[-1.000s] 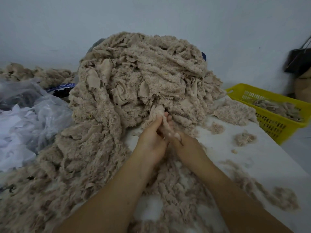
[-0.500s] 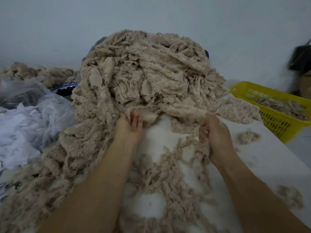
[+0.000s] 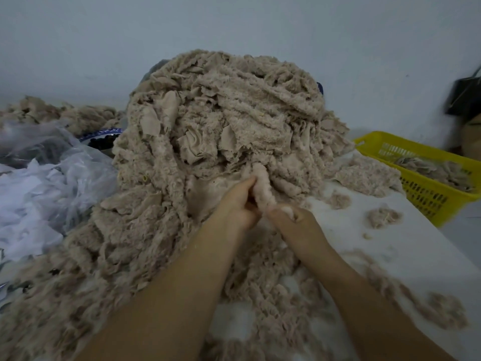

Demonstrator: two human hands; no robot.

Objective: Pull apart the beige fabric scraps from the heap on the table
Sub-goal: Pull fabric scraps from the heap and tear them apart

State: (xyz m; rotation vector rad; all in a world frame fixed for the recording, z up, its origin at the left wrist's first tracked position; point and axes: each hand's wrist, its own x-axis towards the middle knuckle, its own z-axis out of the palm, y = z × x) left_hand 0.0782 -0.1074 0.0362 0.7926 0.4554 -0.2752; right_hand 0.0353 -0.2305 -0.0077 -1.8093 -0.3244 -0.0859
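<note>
Head view looks down on a white bench [image 3: 406, 246] carrying a tall heap [image 3: 234, 118] of beige fabric scraps, set against a pale wall. The 2 hands meet at the heap's near foot. The left hand [image 3: 235, 204] has its grip curled round a fleecy beige strip [image 3: 262, 185], thumb and fingers closed on it where it leaves the heap. The right hand [image 3: 295, 222] sits just below and to the right, its grip pinched on the strip's lower end, which shows between its fingers. Both forearms lie over thinner scraps spread across the near bench. A few loose tufts [image 3: 384, 217] lie apart on the bare bench at right. A yellow basket [image 3: 429, 196] beyond the bench's right edge holds more scraps. Crumpled clear plastic [image 3: 59, 175] lies at left.
</note>
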